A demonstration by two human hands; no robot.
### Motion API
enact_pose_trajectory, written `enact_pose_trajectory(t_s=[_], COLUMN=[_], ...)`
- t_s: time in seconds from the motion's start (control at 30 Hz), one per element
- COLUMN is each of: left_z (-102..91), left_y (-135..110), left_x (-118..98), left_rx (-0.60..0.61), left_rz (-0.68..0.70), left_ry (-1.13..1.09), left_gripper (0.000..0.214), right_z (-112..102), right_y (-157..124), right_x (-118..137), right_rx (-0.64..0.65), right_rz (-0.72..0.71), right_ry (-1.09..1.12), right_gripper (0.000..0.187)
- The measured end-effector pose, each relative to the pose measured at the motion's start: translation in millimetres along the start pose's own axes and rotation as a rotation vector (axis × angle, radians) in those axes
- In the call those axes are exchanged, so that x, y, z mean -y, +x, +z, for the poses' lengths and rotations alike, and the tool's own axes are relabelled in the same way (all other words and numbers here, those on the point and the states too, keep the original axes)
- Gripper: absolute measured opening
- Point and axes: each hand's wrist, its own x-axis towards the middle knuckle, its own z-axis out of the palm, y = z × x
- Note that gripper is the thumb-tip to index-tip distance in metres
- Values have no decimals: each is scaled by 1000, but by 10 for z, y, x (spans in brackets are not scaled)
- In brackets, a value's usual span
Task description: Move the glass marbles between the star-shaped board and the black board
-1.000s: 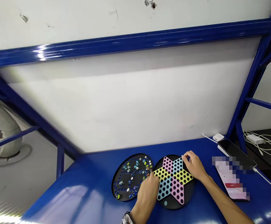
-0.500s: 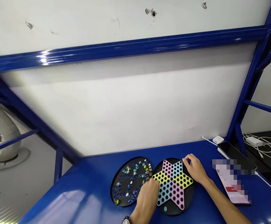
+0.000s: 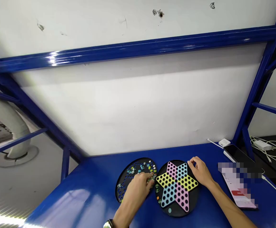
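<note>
A round black Chinese checkers board (image 3: 176, 212) with a pink, blue and yellow star lies on the blue table. To its left is a round black tray (image 3: 118, 180) with holes, holding several glass marbles (image 3: 142, 165). Over the tray's right part reaches my left hand (image 3: 138, 186), thumb and forefinger apart near marbles at the rim; whether they touch one is unclear. My right hand (image 3: 200, 171) rests at the board's right rim, thumb against the edge and forefinger curled. A few small coloured pieces lie along the board's left edge.
On the right of the table (image 3: 100, 177) lie a lit phone (image 3: 238, 193), a dark phone (image 3: 240, 156) and a white charger (image 3: 224, 142) with cables. A blue metal frame (image 3: 138, 47) and a white wall stand behind.
My left hand has moved from the board's left edge leftward and up over the tray, uncovering small pieces on the board's edge. My right hand stays at the rim. The view has shifted slightly.
</note>
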Motion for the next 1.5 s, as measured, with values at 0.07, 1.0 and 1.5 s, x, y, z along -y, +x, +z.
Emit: enact_pose_trajectory(t_s=[0.07, 1.0, 1.5], left_z=[-32, 181, 203], left_y=[60, -11, 54], left_x=[211, -366, 523], left_rx=[-39, 167, -141], left_rz=[-48, 103, -130], left_ry=[-3, 136, -263], left_gripper=[34, 25, 23], right_z=[4, -16, -25], right_y=[3, -14, -52], right_x=[-2, 35, 108], right_rx=[0, 39, 97], right_rz=[-4, -7, 35], right_ry=[-4, -26, -30], right_gripper=[40, 36, 34])
